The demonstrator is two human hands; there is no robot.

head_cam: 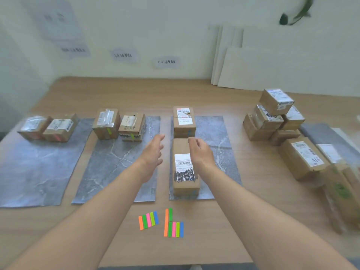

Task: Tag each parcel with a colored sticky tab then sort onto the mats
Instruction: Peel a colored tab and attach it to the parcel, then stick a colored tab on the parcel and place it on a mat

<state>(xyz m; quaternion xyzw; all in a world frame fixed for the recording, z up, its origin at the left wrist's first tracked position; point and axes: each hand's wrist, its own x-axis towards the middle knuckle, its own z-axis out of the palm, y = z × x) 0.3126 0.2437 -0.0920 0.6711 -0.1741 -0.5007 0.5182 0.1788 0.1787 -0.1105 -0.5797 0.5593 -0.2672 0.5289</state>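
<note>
On third mat (218, 133), long parcel (186, 172) between open left hand (153, 151), right hand (200, 152).

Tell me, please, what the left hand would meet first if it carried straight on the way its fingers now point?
Probably the far parcel on the third mat. The left hand points forward and slightly right, its fingertips near that box's lower left corner. Depth is unclear; it might pass just left of it.
</note>
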